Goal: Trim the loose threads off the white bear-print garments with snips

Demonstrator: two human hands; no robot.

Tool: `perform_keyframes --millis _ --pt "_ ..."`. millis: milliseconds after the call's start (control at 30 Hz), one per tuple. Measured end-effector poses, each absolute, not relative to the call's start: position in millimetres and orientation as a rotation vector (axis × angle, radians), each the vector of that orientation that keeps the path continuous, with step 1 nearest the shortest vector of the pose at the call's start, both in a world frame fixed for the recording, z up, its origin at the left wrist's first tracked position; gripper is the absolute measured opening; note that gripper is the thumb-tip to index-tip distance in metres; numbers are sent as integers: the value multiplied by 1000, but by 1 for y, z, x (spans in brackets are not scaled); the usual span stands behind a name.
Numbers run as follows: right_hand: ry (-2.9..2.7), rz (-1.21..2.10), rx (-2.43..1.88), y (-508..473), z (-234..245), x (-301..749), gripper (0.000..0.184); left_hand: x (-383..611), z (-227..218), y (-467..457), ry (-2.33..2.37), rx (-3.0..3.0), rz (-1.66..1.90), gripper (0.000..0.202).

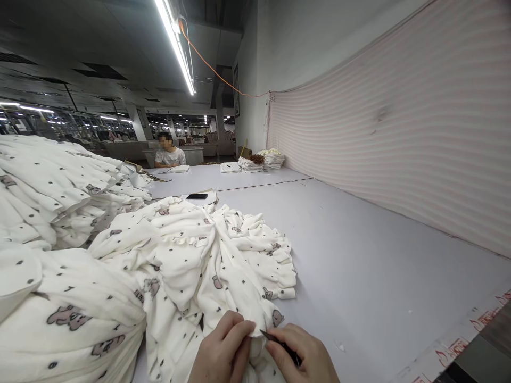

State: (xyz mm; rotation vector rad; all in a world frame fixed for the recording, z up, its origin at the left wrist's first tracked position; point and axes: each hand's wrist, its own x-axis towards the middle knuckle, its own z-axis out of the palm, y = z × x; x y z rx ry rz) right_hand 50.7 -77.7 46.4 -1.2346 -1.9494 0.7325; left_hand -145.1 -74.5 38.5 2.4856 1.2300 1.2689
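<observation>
A white fleece garment (pixel 207 255) printed with small dark hearts and pink bears lies bunched on the grey table (pixel 359 255). At the bottom edge my left hand (pixel 223 354) pinches a fold of this garment between thumb and fingers. My right hand (pixel 303 356) is closed round a small dark pointed tool (pixel 279 343), whose tip touches the cloth right beside the left fingers.
More of the same printed cloth is heaped at the left (pixel 51 197) and in front (pixel 67 319). A black phone (pixel 197 197) lies behind the garment. A seated person (pixel 170 154) works at the far end, near folded stacks (pixel 259 161). A striped fabric wall (pixel 399 117) runs along the right.
</observation>
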Motion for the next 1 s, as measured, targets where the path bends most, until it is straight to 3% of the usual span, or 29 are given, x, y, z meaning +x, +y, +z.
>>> perform_keyframes --millis 300,367,500,600,800,1000 --pt "-1557 772 -1076 -77 24 36 21 -146 38 -75 1296 2197 1123 15" --pt "-1488 724 -1014 -74 16 25 23 -145 43 -73 1313 1992 1022 24" --pt "-1564 640 -926 -62 10 9 10 -147 51 -68 1261 1693 880 36" --pt "-1614 600 -997 -57 8 4 14 -150 55 -67 1300 1597 783 37" --pt "-1634 552 -1057 -55 3 -5 22 -149 59 -64 1221 1426 863 30" --pt "-1494 315 -1153 -55 9 -3 18 -143 42 -59 1299 1348 953 38"
